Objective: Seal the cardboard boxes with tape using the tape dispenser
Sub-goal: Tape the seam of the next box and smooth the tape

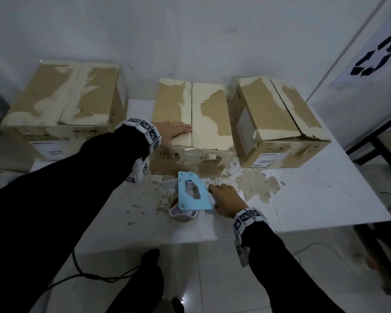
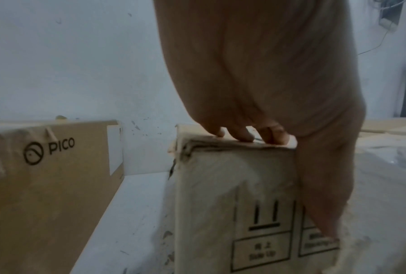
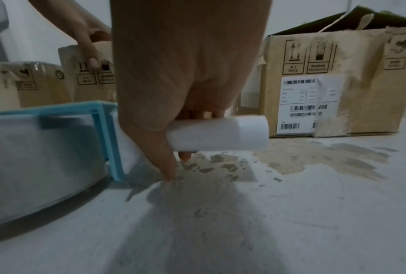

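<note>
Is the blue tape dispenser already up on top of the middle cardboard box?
No: the blue tape dispenser sits on the white table in front of the middle cardboard box, its white handle gripped by the right hand.

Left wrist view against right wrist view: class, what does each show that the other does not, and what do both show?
Only the left wrist view shows the PICO logo on the left box. Only the right wrist view shows the tape dispenser, its white handle in the right hand, and the barcoded right box. Both show the left hand on the middle box.
</note>
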